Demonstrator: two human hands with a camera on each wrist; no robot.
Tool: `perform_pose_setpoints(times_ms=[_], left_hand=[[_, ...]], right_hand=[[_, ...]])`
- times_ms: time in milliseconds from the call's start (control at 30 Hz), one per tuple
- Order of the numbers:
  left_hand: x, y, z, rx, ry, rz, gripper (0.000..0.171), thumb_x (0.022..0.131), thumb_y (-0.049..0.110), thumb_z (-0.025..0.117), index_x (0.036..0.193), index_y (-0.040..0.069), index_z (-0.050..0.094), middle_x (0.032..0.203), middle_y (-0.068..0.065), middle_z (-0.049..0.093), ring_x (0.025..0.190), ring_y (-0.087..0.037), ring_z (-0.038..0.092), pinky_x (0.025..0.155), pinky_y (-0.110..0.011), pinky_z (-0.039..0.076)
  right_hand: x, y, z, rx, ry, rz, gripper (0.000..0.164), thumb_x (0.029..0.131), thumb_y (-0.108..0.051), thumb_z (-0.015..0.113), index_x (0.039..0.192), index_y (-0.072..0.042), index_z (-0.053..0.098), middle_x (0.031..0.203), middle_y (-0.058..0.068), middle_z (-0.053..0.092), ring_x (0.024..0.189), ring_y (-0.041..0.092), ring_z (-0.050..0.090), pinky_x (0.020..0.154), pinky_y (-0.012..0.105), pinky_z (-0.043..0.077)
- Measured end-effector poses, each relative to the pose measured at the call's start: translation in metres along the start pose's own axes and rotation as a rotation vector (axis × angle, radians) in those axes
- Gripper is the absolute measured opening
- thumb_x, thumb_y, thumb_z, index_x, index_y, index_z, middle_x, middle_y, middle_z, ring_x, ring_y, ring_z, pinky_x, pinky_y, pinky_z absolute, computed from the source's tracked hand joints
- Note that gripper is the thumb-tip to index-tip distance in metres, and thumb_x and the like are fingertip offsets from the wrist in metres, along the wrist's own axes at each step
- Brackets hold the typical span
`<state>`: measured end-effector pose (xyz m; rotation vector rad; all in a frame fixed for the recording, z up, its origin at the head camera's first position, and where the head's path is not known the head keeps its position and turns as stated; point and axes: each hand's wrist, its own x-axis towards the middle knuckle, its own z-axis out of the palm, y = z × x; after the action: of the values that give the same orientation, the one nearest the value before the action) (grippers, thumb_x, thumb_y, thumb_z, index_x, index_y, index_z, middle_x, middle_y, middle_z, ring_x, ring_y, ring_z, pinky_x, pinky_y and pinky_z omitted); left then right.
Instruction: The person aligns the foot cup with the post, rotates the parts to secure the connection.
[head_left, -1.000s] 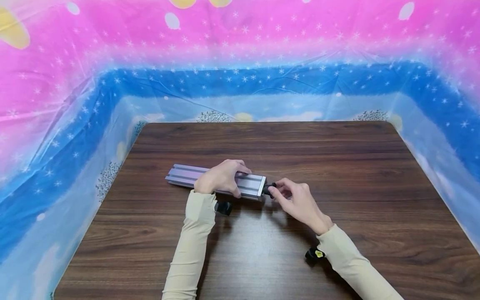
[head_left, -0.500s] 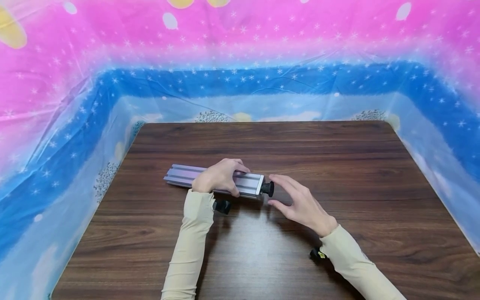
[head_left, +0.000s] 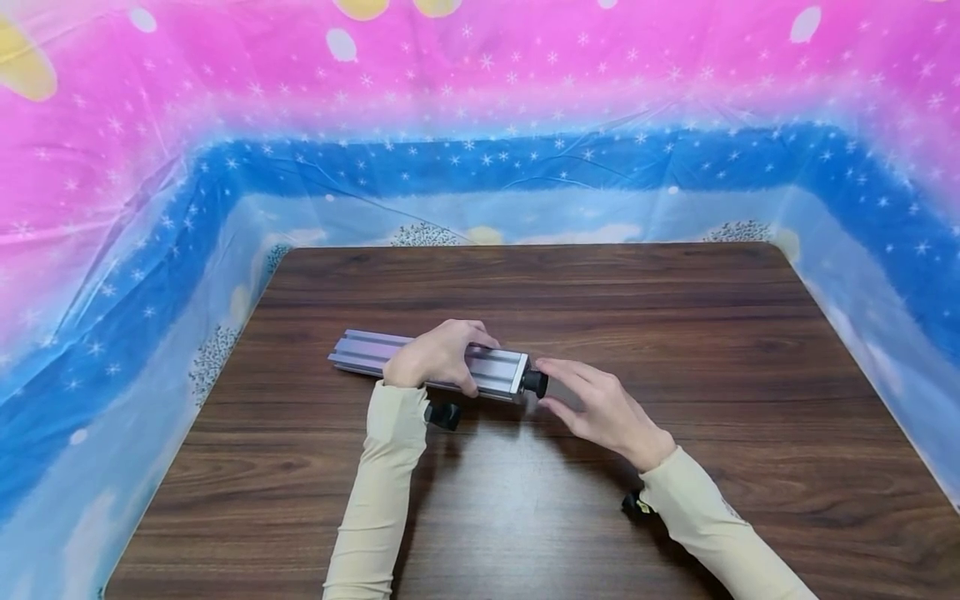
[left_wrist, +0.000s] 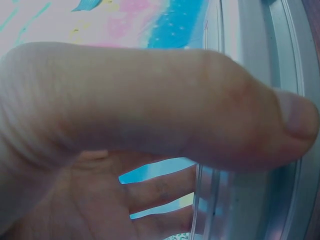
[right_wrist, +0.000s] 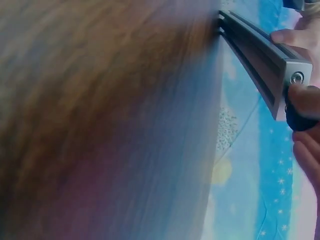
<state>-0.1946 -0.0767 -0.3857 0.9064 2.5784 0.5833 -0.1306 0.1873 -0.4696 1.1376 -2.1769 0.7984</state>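
A silver aluminium profile (head_left: 491,368) with lengthwise grooves is held just above the brown table (head_left: 525,517), slightly slanted. My left hand (head_left: 438,352) grips it from above near its middle; in the left wrist view the thumb lies over one grooved side and the fingers reach round the other. At the profile's right end sits a round black knob (head_left: 535,383) on a pale end plate (right_wrist: 300,67). My right hand (head_left: 607,408) has thumb and fingers on opposite sides of the knob, pinching its rim. A round screw head (right_wrist: 297,77) shows on the plate beside the knob.
Black wrist cameras sit at both cuffs, the left one (head_left: 444,416) near the profile and the right one (head_left: 636,505) low over the table. A pink and blue patterned cloth (head_left: 480,158) hangs round the table's back and sides.
The right hand let go of the knob and spread its fingers half a second ago; now they have closed in on the knob again. The left hand and profile stay nearly still.
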Motion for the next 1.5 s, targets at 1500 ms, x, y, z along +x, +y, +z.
perform_pose_setpoints(times_ms=[1500], left_hand=[[0.000,-0.002,-0.001,-0.020,0.013,0.012,0.070,0.066,0.008,0.090,0.133,0.010,0.068,0.122,-0.005,0.064,0.103,-0.021,0.060,0.094,-0.037,0.051]], right_hand=[[0.005,0.000,0.000,0.014,-0.030,0.058,0.057,0.078,-0.006,0.085,0.130,0.005,0.063,0.114,0.014,0.070,0.099,0.026,0.072,0.084,0.037,0.059]])
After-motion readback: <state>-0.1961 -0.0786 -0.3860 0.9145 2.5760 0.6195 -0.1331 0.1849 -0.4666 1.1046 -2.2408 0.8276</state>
